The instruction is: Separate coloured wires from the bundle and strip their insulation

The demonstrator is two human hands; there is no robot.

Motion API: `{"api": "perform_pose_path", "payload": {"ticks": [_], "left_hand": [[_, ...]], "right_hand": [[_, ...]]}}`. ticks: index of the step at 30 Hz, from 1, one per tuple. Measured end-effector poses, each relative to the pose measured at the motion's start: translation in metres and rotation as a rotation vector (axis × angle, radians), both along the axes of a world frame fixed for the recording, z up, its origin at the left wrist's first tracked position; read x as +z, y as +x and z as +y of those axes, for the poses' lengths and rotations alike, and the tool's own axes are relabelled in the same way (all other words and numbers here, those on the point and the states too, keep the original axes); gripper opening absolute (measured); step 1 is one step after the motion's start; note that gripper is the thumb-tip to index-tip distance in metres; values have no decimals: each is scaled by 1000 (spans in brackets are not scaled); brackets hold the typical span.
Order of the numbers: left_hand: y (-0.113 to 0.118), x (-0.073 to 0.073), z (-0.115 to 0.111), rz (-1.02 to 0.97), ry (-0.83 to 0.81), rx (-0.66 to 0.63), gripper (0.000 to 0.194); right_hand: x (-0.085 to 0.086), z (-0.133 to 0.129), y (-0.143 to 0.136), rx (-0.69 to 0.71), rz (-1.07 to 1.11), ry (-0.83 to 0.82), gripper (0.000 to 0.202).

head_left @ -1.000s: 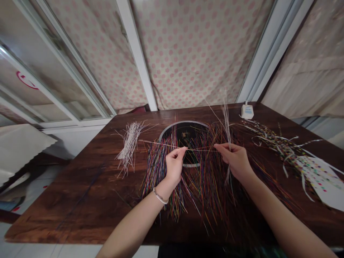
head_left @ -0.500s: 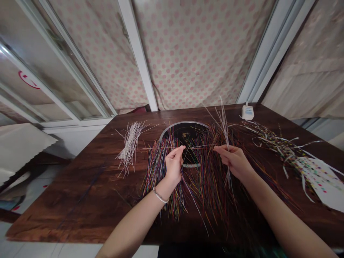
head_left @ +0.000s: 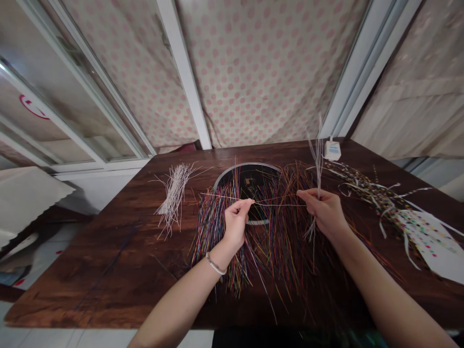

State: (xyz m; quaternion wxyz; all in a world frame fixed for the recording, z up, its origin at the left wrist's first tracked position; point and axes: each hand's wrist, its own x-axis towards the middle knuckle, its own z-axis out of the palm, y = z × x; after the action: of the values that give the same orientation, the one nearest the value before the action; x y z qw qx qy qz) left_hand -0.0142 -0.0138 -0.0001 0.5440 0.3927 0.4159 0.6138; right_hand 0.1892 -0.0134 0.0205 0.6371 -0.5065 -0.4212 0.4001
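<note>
My left hand (head_left: 237,226), with a beaded bracelet at the wrist, pinches thin wires between thumb and fingertips. From that pinch a white wire points left and an orange wire (head_left: 277,197) stretches across to my right hand (head_left: 325,211). The right thumb and forefinger grip the orange wire's end, while a loose bundle of white wires (head_left: 319,166) stands upright within the same hand. A second pale strand also runs between the hands. Below and around them lie two thick heaps of coloured wires, a left heap (head_left: 212,224) and a right heap (head_left: 284,237).
Behind the heaps is a black round panel with a silver rim (head_left: 250,165). A pile of white wires (head_left: 176,193) lies left on the dark wooden table (head_left: 108,256). Dotted ribbons and strips (head_left: 380,195) spread at right, near a white plug box (head_left: 332,151).
My right hand has moved right with the white bundle, widening the gap between the hands. The left hand has barely shifted. The wires between them now spread apart at the right.
</note>
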Motion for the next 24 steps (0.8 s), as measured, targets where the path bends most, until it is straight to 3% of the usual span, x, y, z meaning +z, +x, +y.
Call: {"api": "perform_pose_path", "payload": {"ticks": [3,8,14,19,24], "left_hand": [[-2,-1,1,-68,1,-36,27],[-3,-3,5,-101,-14,55,30],[-3,-7,9,-116,-31,170,31],[-3,-8,10,-90,-36,199,25],[-1,-8,10,13,-2,151,23]], "right_hand": [[-4,4,5,36,20,-61,24],[-2,5,13,74,69,-104,24],[-1,4,18,232,70,-222,26],[0,4,16,218,128,-252,32],[4,4,16,144,202,-175,33]]}}
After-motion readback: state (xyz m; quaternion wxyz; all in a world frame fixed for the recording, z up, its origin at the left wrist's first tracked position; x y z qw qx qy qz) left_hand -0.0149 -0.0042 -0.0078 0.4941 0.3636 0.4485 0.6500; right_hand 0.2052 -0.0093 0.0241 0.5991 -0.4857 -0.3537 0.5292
